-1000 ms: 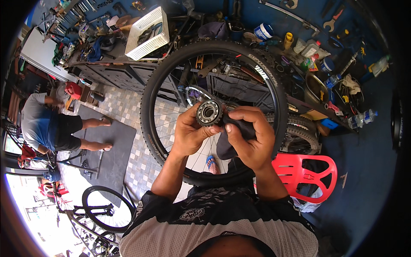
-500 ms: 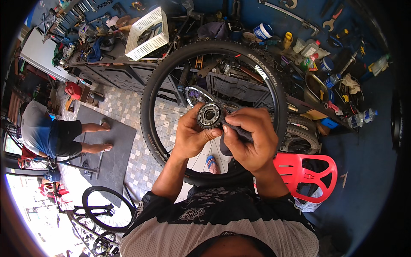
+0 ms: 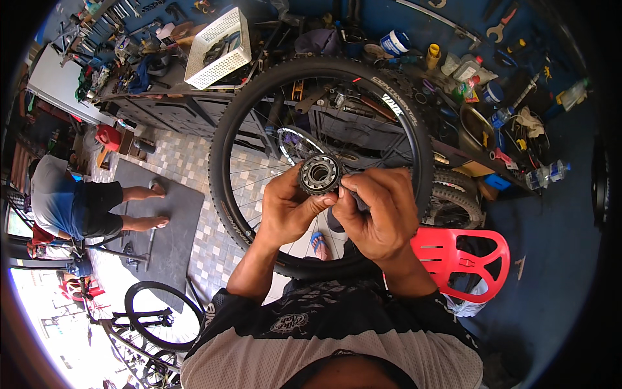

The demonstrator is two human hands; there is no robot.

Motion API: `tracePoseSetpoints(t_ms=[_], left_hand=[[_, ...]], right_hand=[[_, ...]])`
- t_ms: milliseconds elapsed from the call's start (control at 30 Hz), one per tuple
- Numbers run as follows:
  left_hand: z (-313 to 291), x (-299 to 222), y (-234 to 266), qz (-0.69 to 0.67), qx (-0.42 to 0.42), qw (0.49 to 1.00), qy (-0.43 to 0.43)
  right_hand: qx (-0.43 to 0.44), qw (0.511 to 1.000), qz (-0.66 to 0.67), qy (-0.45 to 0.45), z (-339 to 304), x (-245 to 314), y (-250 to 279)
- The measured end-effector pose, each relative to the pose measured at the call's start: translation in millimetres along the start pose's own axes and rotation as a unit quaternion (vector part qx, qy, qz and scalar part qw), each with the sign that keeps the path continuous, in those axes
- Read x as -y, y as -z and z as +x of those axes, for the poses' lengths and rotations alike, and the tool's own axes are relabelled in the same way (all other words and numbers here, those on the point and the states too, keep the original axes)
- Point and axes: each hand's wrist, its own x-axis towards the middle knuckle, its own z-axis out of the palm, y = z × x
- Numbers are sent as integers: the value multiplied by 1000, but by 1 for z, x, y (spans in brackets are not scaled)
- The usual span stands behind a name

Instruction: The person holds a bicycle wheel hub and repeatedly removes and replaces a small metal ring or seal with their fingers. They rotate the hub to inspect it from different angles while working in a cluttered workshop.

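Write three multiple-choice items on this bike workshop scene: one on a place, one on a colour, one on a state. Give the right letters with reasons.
1. Where is the toothed metal sprocket part?
A. On the grey floor mat
B. Between both hands, in front of the bicycle wheel
C. Inside the white basket

2. What colour is the plastic chair by the person's right arm?
A. Red
B. Green
C. White

3. How does the left hand stand?
A. Flat open and empty
B. Resting on the tyre
C. Closed around the sprocket part

Answers: 1 B, the left hand and right hand meet on it before the bicycle wheel. 2 A, its seat is plainly red. 3 C, its fingers wrap under the part.
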Motion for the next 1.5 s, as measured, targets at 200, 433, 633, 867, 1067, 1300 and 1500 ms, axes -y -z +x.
tracePoseSetpoints(t_ms=[200, 433, 633, 867, 1067, 1300, 1500], left_hand=[[0, -9, 4, 24, 3, 999, -36], [6, 6, 5, -170, 23, 985, -34], [7, 13, -2, -144, 13, 989, -38], [3, 7, -3, -40, 0, 998, -58], [2, -2, 1, 54, 6, 996, -66], [3, -8, 2, 105, 19, 991, -81], [4, -8, 6, 125, 28, 988, -91]], right_hand=[[44, 997, 21, -59, -19, 4, -8], [47, 964, 189, -179, -7, 8, 9], [63, 900, 351, -251, 5, 3, 15], [84, 835, 413, -354, 7, 9, 14], [72, 820, 428, -373, 8, 5, 14], [144, 803, 438, -379, 14, -8, 24], [214, 763, 464, -395, 21, -23, 25]])
